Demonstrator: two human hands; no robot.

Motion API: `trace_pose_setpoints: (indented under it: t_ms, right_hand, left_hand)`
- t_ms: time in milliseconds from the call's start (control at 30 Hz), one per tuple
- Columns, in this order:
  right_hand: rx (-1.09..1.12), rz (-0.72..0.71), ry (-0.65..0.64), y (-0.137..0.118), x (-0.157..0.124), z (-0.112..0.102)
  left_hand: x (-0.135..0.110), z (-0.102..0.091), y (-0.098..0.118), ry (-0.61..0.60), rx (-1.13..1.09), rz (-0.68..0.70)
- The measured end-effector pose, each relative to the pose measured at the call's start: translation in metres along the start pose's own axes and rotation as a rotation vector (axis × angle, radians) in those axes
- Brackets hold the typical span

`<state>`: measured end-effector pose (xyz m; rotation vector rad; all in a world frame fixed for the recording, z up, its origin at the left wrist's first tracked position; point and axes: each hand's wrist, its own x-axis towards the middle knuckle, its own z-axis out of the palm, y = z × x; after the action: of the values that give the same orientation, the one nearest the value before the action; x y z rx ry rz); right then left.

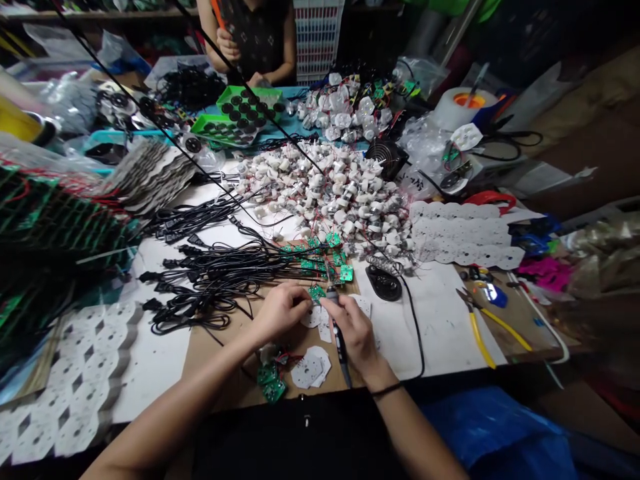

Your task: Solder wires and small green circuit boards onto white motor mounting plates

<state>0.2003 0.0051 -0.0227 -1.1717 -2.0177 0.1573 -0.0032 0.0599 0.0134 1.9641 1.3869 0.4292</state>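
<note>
My right hand [354, 325] is closed around a soldering iron [341, 350], its metal end directed away from me. My left hand [284, 308] is closed in a pinch beside a small green circuit board [316, 293]; what its fingers hold is hidden. Under and around both hands lie white scalloped LED plates [325, 330]. Just beyond, more green circuit boards [313, 265] are joined to a bundle of black power cords [225, 267]. Closer to my body are loose green boards with red wires [271, 383] and two stacked white plates [311, 367].
A large heap of white parts with wires [325, 187] covers the table's middle. A soldering stand [384, 277] and yellow-handled pliers [483, 323] lie to the right. White plate sheets [75, 373] sit at left. Across the table is another person [260, 40].
</note>
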Motion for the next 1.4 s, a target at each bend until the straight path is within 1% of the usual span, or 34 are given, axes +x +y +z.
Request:
trace_pose_setpoints:
  t_ms: [100, 233, 433, 567, 933, 1067, 1300, 1400]
  right_hand:
    - [-0.028, -0.001, -0.063, 0.0062, 0.0087, 0.008]
    - [-0.038, -0.019, -0.1, 0.0049, 0.0107, 0.009]
    - [-0.102, -0.063, -0.092, 0.0036, 0.0091, 0.008]
    - [-0.092, -0.056, -0.1, 0.0043, 0.0073, 0.0088]
    - [0.0, -0.001, -0.112, 0.0061, 0.0017, 0.0087]
    - [0.003, -0.01, -0.096, 0.0061, 0.0012, 0.0089]
    - [-0.016, -0.003, -0.117, 0.0044, 0.0036, 0.0042]
    - [0.012, 0.0, -0.094, 0.004, 0.0037, 0.0056]
  left_hand:
    - [-0.0022, 0.0033, -0.0011, -0.003, -0.005, -0.068]
    - [-0.0047, 0.0074, -0.0021, 0.012, -0.029, -0.116]
    - [-0.0057, 0.0087, -0.0014, 0.057, -0.074, -0.185]
    - [-0.0047, 0.0087, -0.0001, 0.072, -0.085, -0.243]
    - [-0.0068, 0.0091, 0.0028, 0.051, -0.011, -0.217]
    - [-0.0075, 0.0083, 0.001, 0.043, -0.055, -0.193]
    - [-0.007, 0.0046, -0.0024, 0.004, -0.1, -0.175]
    - [-0.0073, 0.0037, -0.0019, -0.002, -0.122, -0.153]
